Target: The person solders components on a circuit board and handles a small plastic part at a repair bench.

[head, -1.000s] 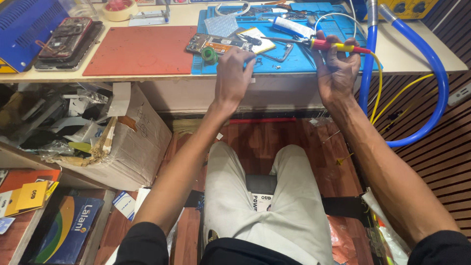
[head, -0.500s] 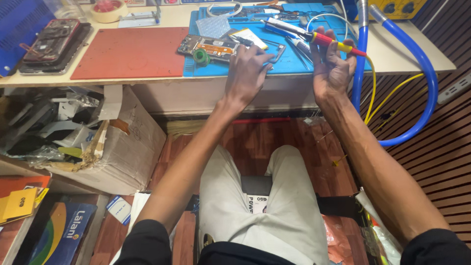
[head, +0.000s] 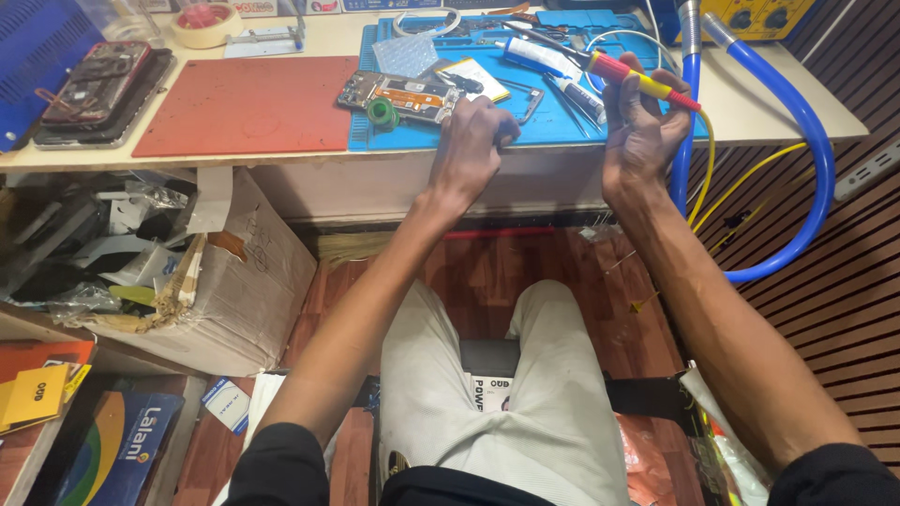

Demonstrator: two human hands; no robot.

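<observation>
Right hand (head: 643,131) gripping red-and-yellow soldering iron (head: 639,79) | left hand (head: 473,141) curling closed beside opened phone (head: 401,95) | tape roll (head: 198,16) sitting in round dish (head: 202,36), upper left

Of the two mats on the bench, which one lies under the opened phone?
The blue mat, right of the bare red mat. The opened phone lies on its left part, just ahead of the left hand.
</observation>
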